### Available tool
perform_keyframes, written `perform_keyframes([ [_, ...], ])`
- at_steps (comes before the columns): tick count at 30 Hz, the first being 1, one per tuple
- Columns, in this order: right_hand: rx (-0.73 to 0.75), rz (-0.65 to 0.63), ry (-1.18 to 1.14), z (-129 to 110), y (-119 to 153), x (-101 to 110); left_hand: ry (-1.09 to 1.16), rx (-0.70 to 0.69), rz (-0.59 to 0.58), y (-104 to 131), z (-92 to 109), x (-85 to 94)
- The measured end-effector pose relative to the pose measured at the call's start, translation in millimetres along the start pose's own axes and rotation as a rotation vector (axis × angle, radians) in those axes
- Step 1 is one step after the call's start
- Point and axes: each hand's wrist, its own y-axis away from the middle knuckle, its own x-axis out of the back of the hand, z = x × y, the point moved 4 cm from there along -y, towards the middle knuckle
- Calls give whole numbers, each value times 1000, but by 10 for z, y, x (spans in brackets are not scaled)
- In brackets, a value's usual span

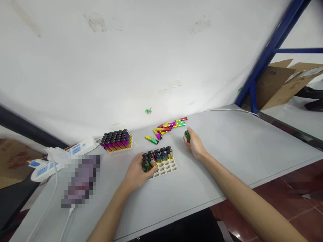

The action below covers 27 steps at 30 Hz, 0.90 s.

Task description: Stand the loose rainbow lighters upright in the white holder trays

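My left hand [137, 173] is closed around the left end of a white tray [168, 168] with rows of oval holes. Its thumb lies along the front, beside the black-topped lighters [157, 155] standing in the tray's back and left holes. Whether its fingers press on the tray or on the end lighters is partly hidden. Right of the tray, my right hand [193, 144] grips a green lighter [187, 135] with a dark end, held above the table. Behind the tray lies a loose pile of shiny lighters [166, 128] in red, yellow, magenta and green, with a yellow-green lighter [151, 139] apart from it.
A second tray of upright lighters [117, 141] stands at the back left. Near it are power strips [78, 148], a blurred-out phone-like object [82, 181] and a white cable [54, 181]. A white wall closes the back; a blue frame [262, 57] and cardboard box [282, 80] are right.
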Motion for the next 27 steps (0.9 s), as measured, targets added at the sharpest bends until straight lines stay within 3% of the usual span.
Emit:
perform_keyframes([
  [10, -30, -17, -50, -68, 39, -29, 16, 50, -9, 7, -120, 33],
  [22, -2, -1, 15, 10, 3, -4, 26, 52, -25, -10, -119, 19],
  [27, 81, 57, 41, -26, 10, 20, 37, 29, -23, -14, -104, 23],
])
